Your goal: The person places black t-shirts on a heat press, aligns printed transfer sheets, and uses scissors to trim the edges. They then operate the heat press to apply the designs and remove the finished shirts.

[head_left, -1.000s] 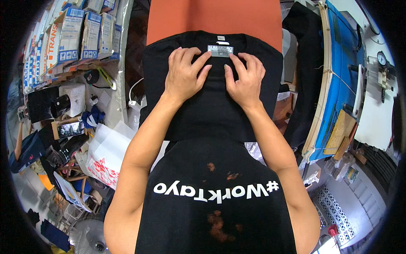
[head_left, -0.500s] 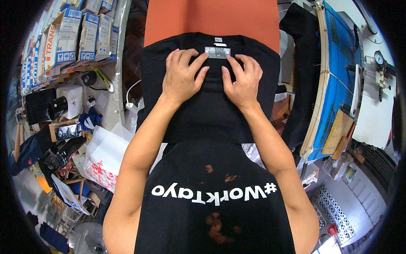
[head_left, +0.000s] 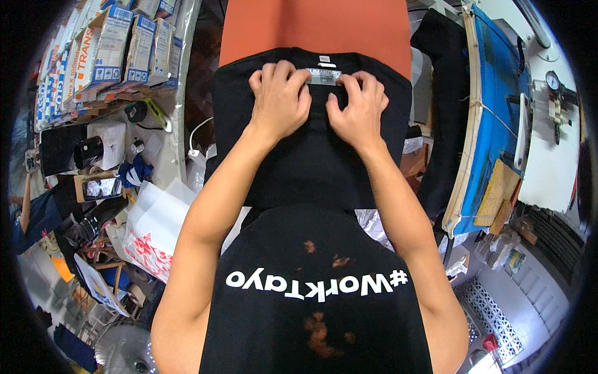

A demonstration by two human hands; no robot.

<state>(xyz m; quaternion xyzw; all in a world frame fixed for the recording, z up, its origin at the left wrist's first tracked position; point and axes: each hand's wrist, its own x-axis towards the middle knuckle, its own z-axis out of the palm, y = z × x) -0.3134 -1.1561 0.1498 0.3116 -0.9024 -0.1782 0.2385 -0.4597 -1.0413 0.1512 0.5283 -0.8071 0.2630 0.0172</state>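
Note:
A black T-shirt lies spread over an orange-red board, its neckline at the far end. Just below the neckline sits a small greyish see-through strip with white lettering. My left hand rests on the shirt with bent fingers, its index fingertip at the strip's left end and the thumb apart. At the strip's right end is the index fingertip of my right hand, whose fingers curl onto the cloth, thumb apart. Nothing shows between thumb and fingers of either hand. A small neck tag shows inside the collar.
Blue-and-white cartons stack at the far left. Nearer lie a green-handled cutter, a phone and a white plastic bag. To the right hang black cloth and a blue panel, beside a gauge.
My fingers have curled more, and both hands cover a bit more of the strip's ends. My left hand has shifted slightly right. The shirt lies nearly as before.

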